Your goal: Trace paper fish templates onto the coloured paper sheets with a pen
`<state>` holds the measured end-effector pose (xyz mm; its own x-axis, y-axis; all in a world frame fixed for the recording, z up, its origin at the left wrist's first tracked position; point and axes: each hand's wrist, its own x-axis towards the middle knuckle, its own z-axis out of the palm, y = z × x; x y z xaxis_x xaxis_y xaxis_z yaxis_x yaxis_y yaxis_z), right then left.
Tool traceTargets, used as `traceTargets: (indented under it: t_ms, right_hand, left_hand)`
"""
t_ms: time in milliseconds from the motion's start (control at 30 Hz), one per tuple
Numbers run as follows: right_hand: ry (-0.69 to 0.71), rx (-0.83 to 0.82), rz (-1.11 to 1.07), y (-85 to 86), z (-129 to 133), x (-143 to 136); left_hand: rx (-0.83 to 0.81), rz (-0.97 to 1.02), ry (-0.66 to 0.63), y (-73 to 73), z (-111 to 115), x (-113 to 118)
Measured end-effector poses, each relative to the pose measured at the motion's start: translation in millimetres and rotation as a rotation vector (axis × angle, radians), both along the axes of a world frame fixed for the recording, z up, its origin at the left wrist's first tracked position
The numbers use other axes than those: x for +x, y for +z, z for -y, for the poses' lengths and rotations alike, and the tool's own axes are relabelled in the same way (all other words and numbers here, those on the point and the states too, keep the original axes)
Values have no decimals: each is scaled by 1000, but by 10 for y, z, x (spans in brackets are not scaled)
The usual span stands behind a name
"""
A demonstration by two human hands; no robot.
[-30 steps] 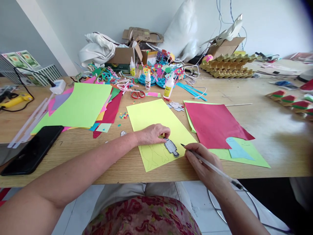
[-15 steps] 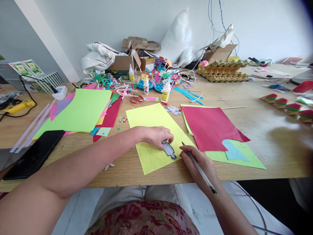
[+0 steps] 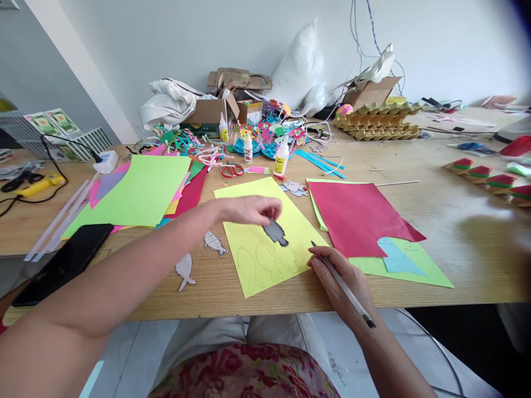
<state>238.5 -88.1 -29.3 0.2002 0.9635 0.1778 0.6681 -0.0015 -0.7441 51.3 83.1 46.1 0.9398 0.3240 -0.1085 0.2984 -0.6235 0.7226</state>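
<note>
Over the last half second my left hand [image 3: 254,210] has been moving up the yellow sheet [image 3: 298,218], taking the gray cutout [image 3: 275,232] away from me, and a faint outline [image 3: 293,265] is now showing where it was covering the paper. The two paper fish [image 3: 215,243] on the counter [image 3: 215,304] are also coming clear of my arm. My hands are working apart from each other: the left is pinching the cutout by its upper end, and my right hand [image 3: 357,283] is gripping a pen [image 3: 349,293], its tip pointing near the sheet's right edge. The cutout is sitting over the sheet, above the row of drawn fish [image 3: 269,262]; I cannot tell whether it is touching the paper

As I judge it, I should be keeping that pinch light so the thin shape isn't creasing, and lifting it rather than dragging it, since rubbing could be smudging the lines. Whenever it is lying flat, I should be pressing its middle with spread fingertips, leaving its edges free for the pen, and keeping it clear of the other outlines so that shapes aren't overlapping
</note>
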Motion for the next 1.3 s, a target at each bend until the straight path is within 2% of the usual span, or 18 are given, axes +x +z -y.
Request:
traceTargets:
  t_ms: [100, 233, 433, 600, 767, 900, 1000, 1100, 1300]
  right_hand:
    - [-13, -5, -15, -7, 4, -3]
    - [2, -4, -31, 9, 13, -3]
    - [35, -19, -127, 105, 35, -18]
    - [100, -67, -127, 156, 70, -22]
    - [183, -66, -169, 143, 30, 4]
    - [99, 13, -192, 131, -24, -26]
    - [73, 127, -61, 117, -58, -66]
    - [138, 208, 96, 72, -82, -81]
    - [219, 223, 242, -31, -103, -71]
  left_hand:
    - [-160, 102, 143, 115, -173, -245]
    - [-227, 128, 261, 62, -187, -394]
    - [-292, 133, 290, -177, 42, -169]
    - [-317, 129, 357, -323, 104, 28]
    - [-357, 86, 306, -414, 145, 130]
    - [-353, 46, 256, -417, 168, 207]
    - [-328, 36, 231, -409, 188, 269]
    - [-287, 15, 206, -421, 211, 318]
    - [-133, -19, 192, -444, 246, 354]
